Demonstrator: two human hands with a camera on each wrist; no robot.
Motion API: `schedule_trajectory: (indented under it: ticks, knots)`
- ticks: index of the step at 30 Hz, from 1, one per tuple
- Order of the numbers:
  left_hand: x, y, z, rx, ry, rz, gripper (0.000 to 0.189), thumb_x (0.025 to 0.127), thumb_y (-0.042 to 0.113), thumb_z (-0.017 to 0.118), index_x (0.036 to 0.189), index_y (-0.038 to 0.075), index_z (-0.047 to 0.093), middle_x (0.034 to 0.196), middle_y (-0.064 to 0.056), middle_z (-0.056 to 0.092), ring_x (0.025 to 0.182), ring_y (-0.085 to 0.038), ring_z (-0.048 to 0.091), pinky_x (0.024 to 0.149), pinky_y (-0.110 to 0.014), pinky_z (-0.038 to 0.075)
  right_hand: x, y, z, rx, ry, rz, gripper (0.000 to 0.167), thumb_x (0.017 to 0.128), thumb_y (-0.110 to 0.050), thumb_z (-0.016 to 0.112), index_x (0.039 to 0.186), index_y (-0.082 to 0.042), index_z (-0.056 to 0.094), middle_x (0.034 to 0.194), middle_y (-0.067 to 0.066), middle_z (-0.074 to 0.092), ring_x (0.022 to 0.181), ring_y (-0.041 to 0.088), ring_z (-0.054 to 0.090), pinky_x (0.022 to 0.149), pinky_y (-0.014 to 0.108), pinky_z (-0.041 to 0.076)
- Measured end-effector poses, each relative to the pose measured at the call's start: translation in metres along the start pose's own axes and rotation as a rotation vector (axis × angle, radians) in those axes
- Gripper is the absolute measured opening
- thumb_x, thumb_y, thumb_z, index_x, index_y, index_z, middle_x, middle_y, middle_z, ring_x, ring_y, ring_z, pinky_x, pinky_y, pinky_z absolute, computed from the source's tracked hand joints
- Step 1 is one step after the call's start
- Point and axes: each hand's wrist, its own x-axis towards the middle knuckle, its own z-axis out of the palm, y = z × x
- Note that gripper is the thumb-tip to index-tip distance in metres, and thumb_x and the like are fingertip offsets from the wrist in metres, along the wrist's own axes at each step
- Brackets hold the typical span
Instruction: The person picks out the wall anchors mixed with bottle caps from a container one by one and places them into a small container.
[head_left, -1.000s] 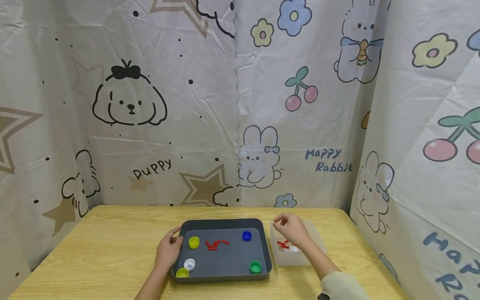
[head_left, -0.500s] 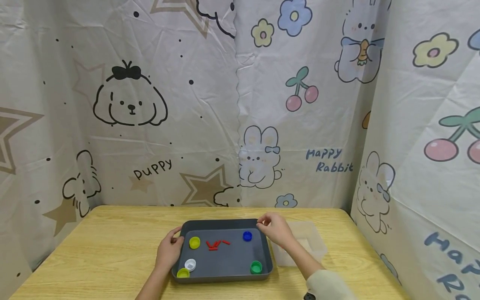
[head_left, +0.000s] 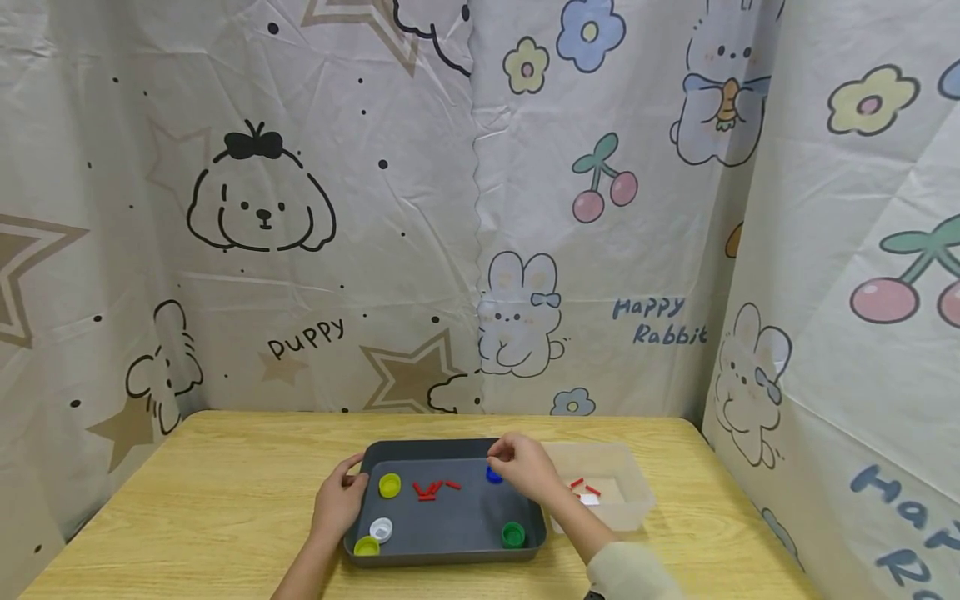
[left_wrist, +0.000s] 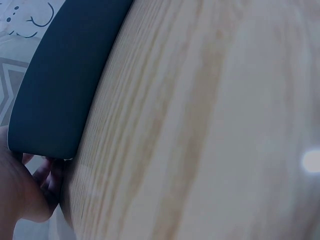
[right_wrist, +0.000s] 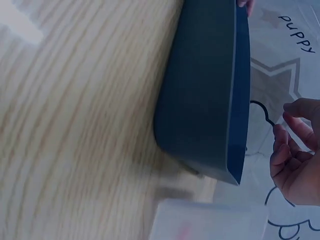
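Note:
The dark grey tray lies on the table, with my left hand gripping its left side near the far corner. In the left wrist view the fingers curl at the tray's end. My right hand hovers over the tray's far right corner, partly covering a blue bottle cap. Its thumb and forefinger tips come close together in the right wrist view; I cannot tell whether they pinch something small. Several short red sticks lie in the tray's middle.
Along the tray's left side are two yellow caps, one farther back, and a white cap. A green cap sits front right. Right of the tray, a translucent box holds red sticks and a white piece.
My right hand has moved left from above the translucent box to over the blue cap, leaving the box's contents more visible. The left hand keeps its place on the tray.

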Motion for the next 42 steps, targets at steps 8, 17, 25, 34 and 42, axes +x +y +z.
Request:
schedule_trajectory:
  ticks: [8, 17, 25, 34, 42]
  knots:
    - [-0.001, 0.003, -0.001, -0.008, 0.007, -0.005, 0.038, 0.093, 0.015, 0.05, 0.13, 0.004, 0.052, 0.099, -0.019, 0.063, 0.088, -0.026, 0.057, 0.067, -0.028, 0.041, 0.0, -0.005, 0.017, -0.014, -0.047, 0.0, 0.006, 0.085, -0.017, 0.065, 0.088, -0.012, 0.068, 0.074, -0.003, 0.058, 0.062, 0.008, 0.047, 0.055, 0.023, 0.04]
    - [-0.001, 0.001, -0.001, -0.011, -0.003, -0.006, 0.039, 0.094, 0.015, 0.049, 0.131, 0.004, 0.051, 0.101, -0.019, 0.063, 0.09, -0.027, 0.057, 0.068, -0.028, 0.041, -0.001, -0.004, 0.038, -0.044, -0.072, 0.004, 0.004, 0.085, -0.017, 0.066, 0.084, -0.014, 0.067, 0.073, -0.004, 0.058, 0.06, 0.007, 0.046, 0.053, 0.024, 0.038]
    - [-0.001, 0.001, 0.0, -0.009, -0.003, -0.004, 0.039, 0.094, 0.016, 0.049, 0.131, 0.005, 0.051, 0.101, -0.019, 0.063, 0.09, -0.027, 0.057, 0.069, -0.029, 0.041, 0.002, 0.003, 0.055, -0.057, -0.075, 0.033, 0.004, 0.083, -0.018, 0.067, 0.081, -0.014, 0.066, 0.07, -0.005, 0.057, 0.057, 0.008, 0.045, 0.051, 0.025, 0.036]
    - [0.0, 0.0, 0.0, -0.011, -0.008, -0.011, 0.039, 0.094, 0.017, 0.049, 0.132, 0.005, 0.051, 0.103, -0.019, 0.062, 0.091, -0.027, 0.057, 0.069, -0.029, 0.041, 0.004, 0.002, 0.068, -0.049, -0.081, 0.099, 0.005, 0.083, -0.017, 0.068, 0.081, -0.013, 0.067, 0.07, -0.003, 0.059, 0.058, 0.01, 0.048, 0.052, 0.027, 0.037]
    - [-0.001, 0.001, 0.0, -0.015, -0.01, -0.015, 0.039, 0.095, 0.017, 0.049, 0.132, 0.005, 0.05, 0.102, -0.019, 0.061, 0.09, -0.026, 0.056, 0.069, -0.028, 0.04, 0.007, 0.003, 0.075, -0.089, -0.082, 0.144, 0.006, 0.082, -0.019, 0.069, 0.081, -0.014, 0.066, 0.07, -0.003, 0.058, 0.059, 0.012, 0.049, 0.053, 0.029, 0.037]
